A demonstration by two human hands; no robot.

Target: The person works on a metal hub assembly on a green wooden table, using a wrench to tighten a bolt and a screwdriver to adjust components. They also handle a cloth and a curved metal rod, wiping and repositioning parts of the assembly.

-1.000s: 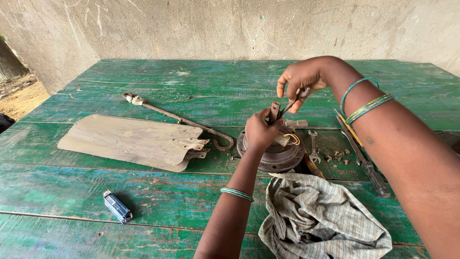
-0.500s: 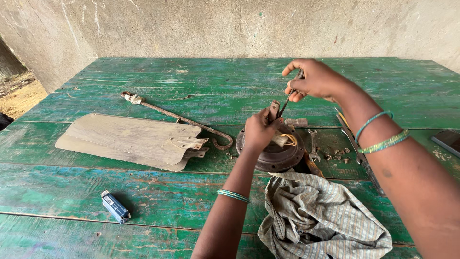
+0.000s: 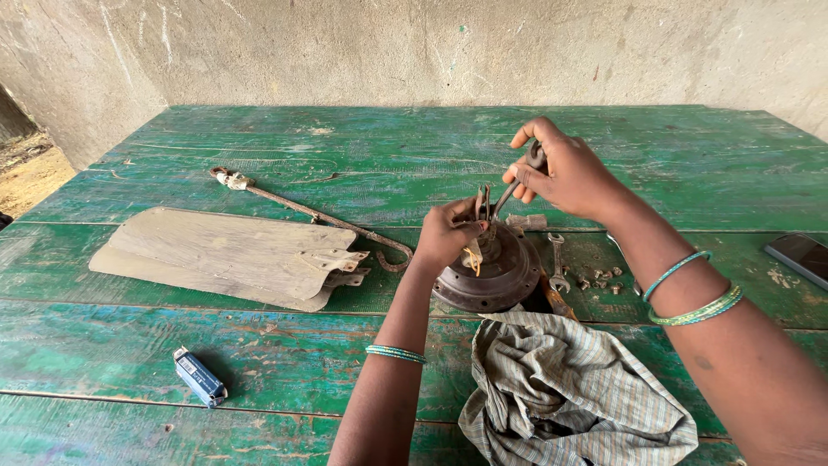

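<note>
Mid-disassembly, by the look of it. Fan motor housing [image 3: 489, 274] sitting at bench [image 3: 259, 155] centre, already stripped of its blades [image 3: 228, 255], stacked at nine o'clock, and of its hooked rod [image 3: 319, 216] beyond them. Small bolts [image 3: 602, 278] and a spanner [image 3: 558, 261] loose at three o'clock of the motor; checked cloth [image 3: 569, 393] at six. Left hand [image 3: 448, 233] closed on the wiring atop the housing; right hand [image 3: 561, 177] gripping a dark pliers-like tool [image 3: 516, 183] over it. Casing unopened. Against half a second back: right hand lower and nearer the left, tool closing on the wires; left hand unmoved.
</note>
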